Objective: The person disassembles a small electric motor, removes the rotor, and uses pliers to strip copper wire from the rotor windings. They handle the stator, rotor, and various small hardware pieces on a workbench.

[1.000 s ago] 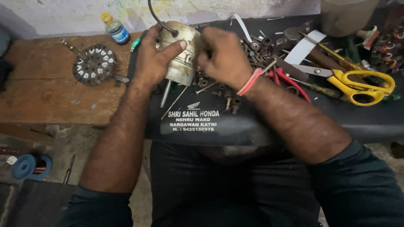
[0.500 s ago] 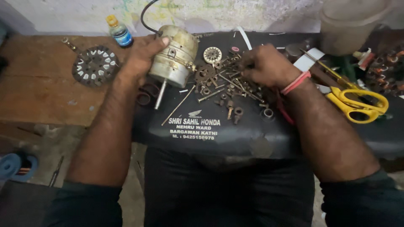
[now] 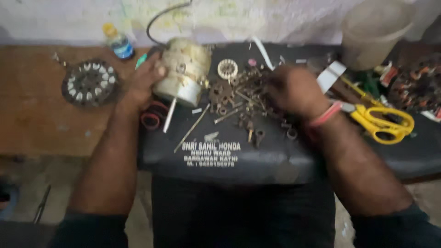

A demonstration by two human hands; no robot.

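Note:
My left hand [image 3: 146, 80] grips the side of a dirty cream-coloured motor body [image 3: 183, 69] with a metal shaft sticking out toward me; it rests on a black padded seat [image 3: 257, 160]. My right hand [image 3: 294, 89] hovers with curled fingers over a pile of small rusty screws, nuts and metal parts [image 3: 243, 98]; the blur hides whether it holds any piece. A small toothed round part [image 3: 227, 68] lies just behind the pile.
A round stator with white windings [image 3: 89, 82] and a small bottle with a yellow cap [image 3: 118, 42] sit on the wooden bench at left. Yellow-handled scissors [image 3: 381, 121] lie at right, a large pale container [image 3: 374, 30] behind them. Red-black rings [image 3: 151, 118] lie by the motor.
My right hand left the motor and moved right onto the pile of small parts. My left hand keeps hold of the motor, which now rests tilted on the seat.

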